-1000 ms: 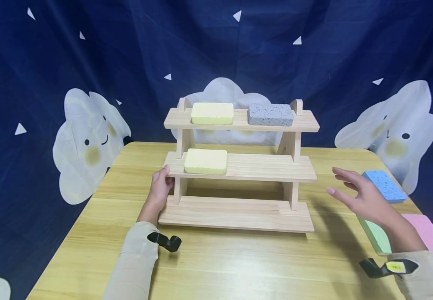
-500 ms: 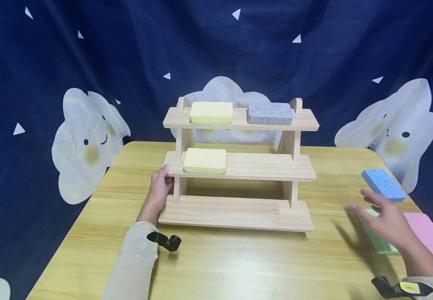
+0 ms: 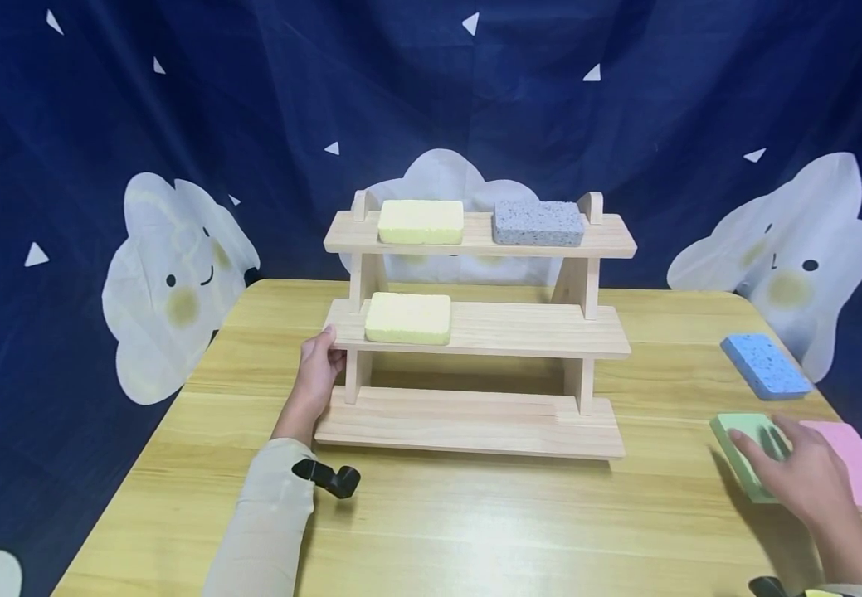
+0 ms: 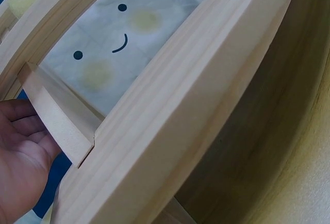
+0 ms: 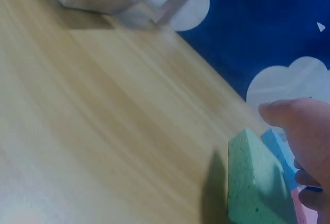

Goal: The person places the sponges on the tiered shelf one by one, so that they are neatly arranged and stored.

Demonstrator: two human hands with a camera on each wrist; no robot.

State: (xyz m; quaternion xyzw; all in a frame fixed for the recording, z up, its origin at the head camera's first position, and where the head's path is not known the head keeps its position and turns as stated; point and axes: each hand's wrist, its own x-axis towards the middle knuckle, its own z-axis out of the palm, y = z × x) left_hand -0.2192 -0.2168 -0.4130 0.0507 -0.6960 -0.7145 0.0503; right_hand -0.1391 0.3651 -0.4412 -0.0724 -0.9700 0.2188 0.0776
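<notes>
A three-tier wooden display shelf (image 3: 475,424) stands mid-table. My left hand (image 3: 316,377) grips the left end of its middle board, thumb on top and fingers beneath. In the left wrist view that hand (image 4: 23,157) shows beside an upright. At the right, my right hand (image 3: 804,468) hovers over a green sponge (image 3: 746,448), thumb and fingers spread apart above it. The right wrist view shows the thumb (image 5: 289,115) raised over the green sponge (image 5: 255,182). A pink sponge (image 3: 859,468) lies just right of this hand, partly hidden by it.
Yellow sponges sit on the top tier (image 3: 421,222) and middle tier (image 3: 408,319), both on the left. A grey speckled sponge (image 3: 538,224) is at the top right. Behind the green sponge lies a blue sponge (image 3: 767,366). A dark blue curtain (image 3: 550,99) hangs behind the table.
My right hand has moved right and toward me, from beside the shelf to above the green sponge. The left hand keeps its grip on the shelf.
</notes>
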